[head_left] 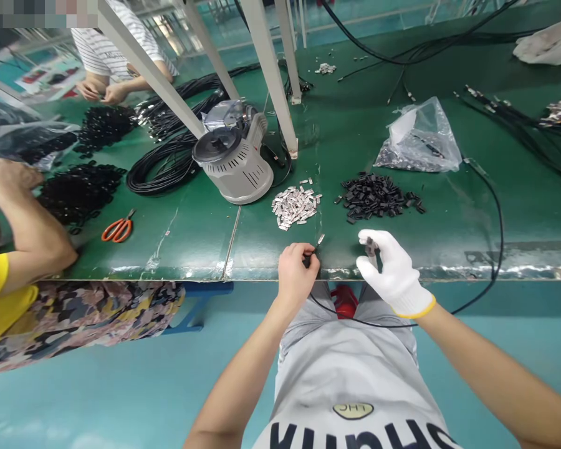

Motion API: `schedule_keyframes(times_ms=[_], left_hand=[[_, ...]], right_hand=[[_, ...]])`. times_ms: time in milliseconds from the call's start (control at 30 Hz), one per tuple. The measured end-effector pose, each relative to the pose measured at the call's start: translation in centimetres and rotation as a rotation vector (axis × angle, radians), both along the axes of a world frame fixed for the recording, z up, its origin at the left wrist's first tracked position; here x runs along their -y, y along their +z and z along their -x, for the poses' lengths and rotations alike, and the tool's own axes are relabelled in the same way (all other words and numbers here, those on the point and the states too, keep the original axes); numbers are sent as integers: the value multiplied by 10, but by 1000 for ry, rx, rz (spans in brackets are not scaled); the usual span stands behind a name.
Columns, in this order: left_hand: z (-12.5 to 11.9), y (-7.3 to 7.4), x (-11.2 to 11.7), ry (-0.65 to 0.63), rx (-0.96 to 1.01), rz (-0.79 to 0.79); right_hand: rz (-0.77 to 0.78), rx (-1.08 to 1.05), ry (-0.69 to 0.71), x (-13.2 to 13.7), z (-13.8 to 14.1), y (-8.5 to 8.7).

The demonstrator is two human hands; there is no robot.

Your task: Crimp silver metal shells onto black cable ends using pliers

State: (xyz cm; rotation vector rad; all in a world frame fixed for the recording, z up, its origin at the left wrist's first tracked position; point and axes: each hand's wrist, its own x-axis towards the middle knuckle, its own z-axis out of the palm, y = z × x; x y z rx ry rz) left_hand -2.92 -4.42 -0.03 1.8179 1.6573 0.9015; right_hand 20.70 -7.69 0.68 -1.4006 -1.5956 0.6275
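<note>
My bare left hand (pixel 299 269) is closed at the table's front edge, pinching a black cable (pixel 336 313). A small silver metal connector (pixel 321 238) shows just beyond its fingertips; whether it is joined to the cable is hard to see. From that hand the cable sags over my lap, passes under my right wrist and rises to the table on the right. My right hand (pixel 388 271), in a white glove, pinches a small dark plastic piece (pixel 371 247) between thumb and fingers. Beyond my hands lie a pile of silver connectors (pixel 295 207) and a pile of black plastic housings (pixel 376 196).
A grey machine (pixel 236 159) stands left of the piles, beside white posts (pixel 273 75). Orange-handled cutters (pixel 119 229), coiled black cables (pixel 161 165) and black heaps (pixel 81 190) lie farther left, near two co-workers. A clear plastic bag (pixel 421 140) sits at right.
</note>
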Motion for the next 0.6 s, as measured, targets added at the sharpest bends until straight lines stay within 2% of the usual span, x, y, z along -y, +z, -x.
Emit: schedule_keyframes(times_ms=[100,200,267,400,500,600], left_hand=[[3,7,2,-29,176,84],[-2,20,6,-63,560,265],[-8,31,10,-79,738,335],[-19,56,18,-118,692,263],[-19,74,26,-231,527,168],[-15,85,33,-323,360,79]], right_hand=[[15,-42,-41,11,-8,-5],[31,-90,-101,16,-16,-10],[45,-113,-127,15,-21,-14],[136,-145,-72,9,-28,-7],[267,-116,13,11,-34,15],[376,48,119,21,-40,43]])
